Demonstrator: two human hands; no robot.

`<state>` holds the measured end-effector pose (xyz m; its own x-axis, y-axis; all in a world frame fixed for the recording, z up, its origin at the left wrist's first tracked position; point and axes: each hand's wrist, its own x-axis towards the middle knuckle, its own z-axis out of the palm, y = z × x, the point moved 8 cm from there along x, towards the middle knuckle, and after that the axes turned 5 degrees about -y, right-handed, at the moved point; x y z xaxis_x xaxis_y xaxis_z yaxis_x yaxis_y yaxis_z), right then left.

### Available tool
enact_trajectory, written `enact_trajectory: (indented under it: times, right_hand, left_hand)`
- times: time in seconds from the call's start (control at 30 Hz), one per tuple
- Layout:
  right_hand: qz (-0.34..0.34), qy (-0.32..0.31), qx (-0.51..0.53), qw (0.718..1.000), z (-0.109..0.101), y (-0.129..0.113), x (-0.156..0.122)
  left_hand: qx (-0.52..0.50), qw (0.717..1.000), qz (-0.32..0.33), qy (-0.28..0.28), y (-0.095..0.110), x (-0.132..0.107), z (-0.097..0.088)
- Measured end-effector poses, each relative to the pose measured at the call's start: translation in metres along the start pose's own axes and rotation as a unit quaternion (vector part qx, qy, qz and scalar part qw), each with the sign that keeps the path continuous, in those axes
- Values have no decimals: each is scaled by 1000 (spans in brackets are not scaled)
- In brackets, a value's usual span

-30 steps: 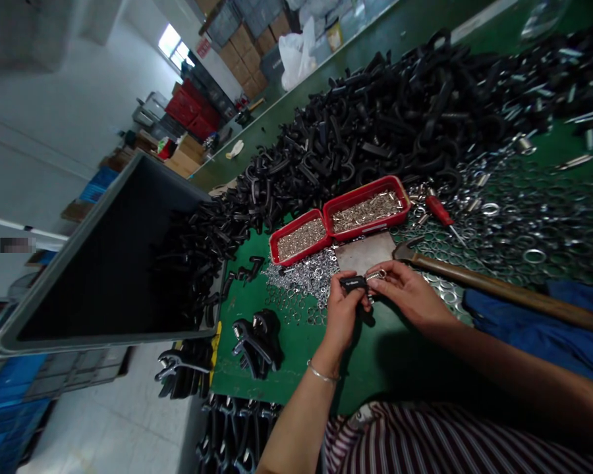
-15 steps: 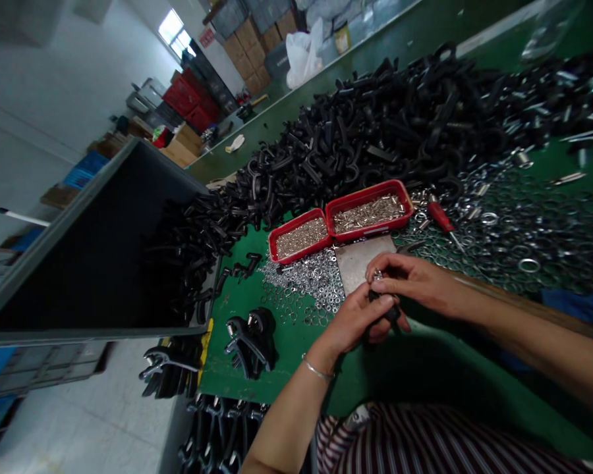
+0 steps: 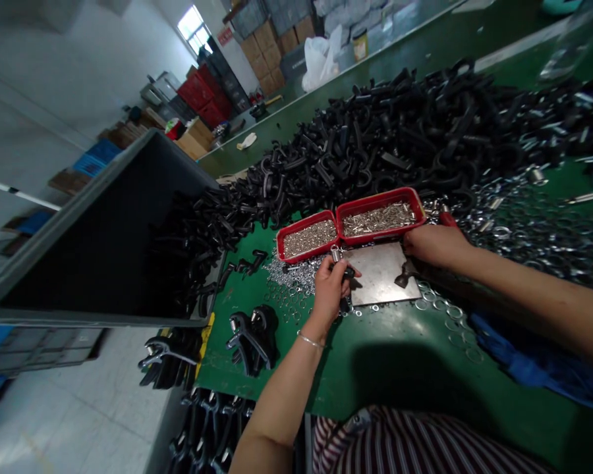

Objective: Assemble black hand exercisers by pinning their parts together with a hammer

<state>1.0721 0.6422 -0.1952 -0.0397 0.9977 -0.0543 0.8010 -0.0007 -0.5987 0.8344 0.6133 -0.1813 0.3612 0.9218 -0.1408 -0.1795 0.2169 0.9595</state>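
Grips a small black plastic part (image 3: 347, 272) in the left hand (image 3: 330, 286), fingers wrapped tight round it, with a coil spring (image 3: 335, 253) sticking up out of the top of the fist. Holds that part low over the green table (image 3: 400, 368), at the near-left corner of a flat metal plate (image 3: 378, 283). Lays the right hand (image 3: 433, 245) over a hammer (image 3: 404, 274) just behind its head, fingers curled down; cannot tell whether clamped on it or only resting. Hammer head pokes out on the left-hand side of that hand and sits on the plate, well apart from the held part. Plate fills the gap between the two hands. Just beyond the left fist: a red two-compartment tray (image 3: 375, 196) of small silvery pieces, and a scatter of shiny washers (image 3: 296, 275) to the fist's left, near but not touching. At the far edge of the right hand: red screwdriver handle (image 3: 447, 217), contact unclear. Farther out past both hands: big heap of black parts (image 3: 400, 138). Left of the left wrist, near the table edge: a few assembled black pieces with springs (image 3: 252, 332). Beyond those, a tilted grey crate (image 3: 79, 217). Under the right forearm: blue cloth (image 3: 524, 372). Thin bracelet (image 3: 310, 340) on the left wrist.
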Motion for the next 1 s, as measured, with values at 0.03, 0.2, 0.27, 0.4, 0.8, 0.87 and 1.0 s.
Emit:
enact_trajectory:
  times: [0.03, 0.2, 0.27, 0.4, 0.8, 0.87, 1.0]
  right_hand:
    - [10, -35, -73, 997, 5, -3, -1]
    - [6, -100, -251, 963, 9, -9, -17]
    - [-13, -88, -247, 965, 6, -4, -21]
    - [-66, -12, -226, 972, -6, 8, -23]
    - [-31, 54, 298, 953, -33, -47, -50]
    - [-6, -44, 463, 885, -3, -69, -56]
    - [55, -131, 616, 775, 45, -86, -63]
  left_hand:
    - [6, 1000, 14, 20, 1, 3, -2]
    - [82, 994, 73, 30, 13, 13, -2]
    - [137, 988, 66, -5, 16, 16, -3]
    - [194, 979, 69, -9, 22, 14, -16]
    - [178, 972, 142, 57, 35, -8, 10]
    - [182, 971, 144, 52, 34, -11, 18]
    - [193, 969, 149, 43, 30, -17, 28]
